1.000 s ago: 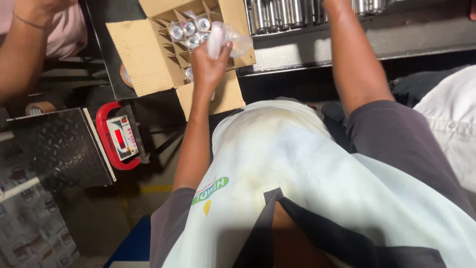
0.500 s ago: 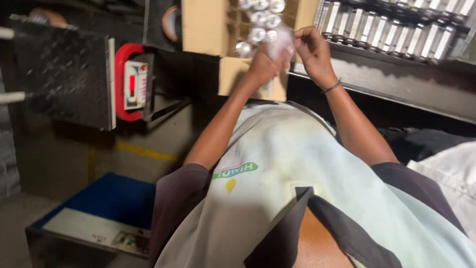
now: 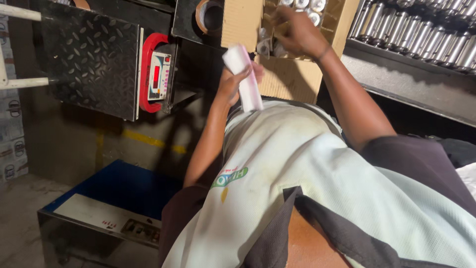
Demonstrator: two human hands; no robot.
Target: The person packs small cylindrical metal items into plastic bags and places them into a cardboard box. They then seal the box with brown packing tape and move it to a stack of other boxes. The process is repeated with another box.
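My left hand [image 3: 234,84] is closed around a white rolled bundle [image 3: 244,77], held just in front of my chest and below the cardboard box [image 3: 290,79]. My right hand [image 3: 296,31] reaches into the open box, its fingers among the shiny metal cylinders [image 3: 306,6] that stand in cardboard dividers. What the right fingers grip is hidden. My white shirt fills the lower right of the view.
A rack of metal cylinders [image 3: 421,34] runs along the upper right. To the left are a black checker-plate scale platform [image 3: 89,59] with a red-framed display [image 3: 156,74], a tape roll [image 3: 210,17], and a blue-topped machine [image 3: 124,188] on the floor.
My left hand has drawn the white bundle back from the box toward my chest. My right hand has moved deeper into the box.
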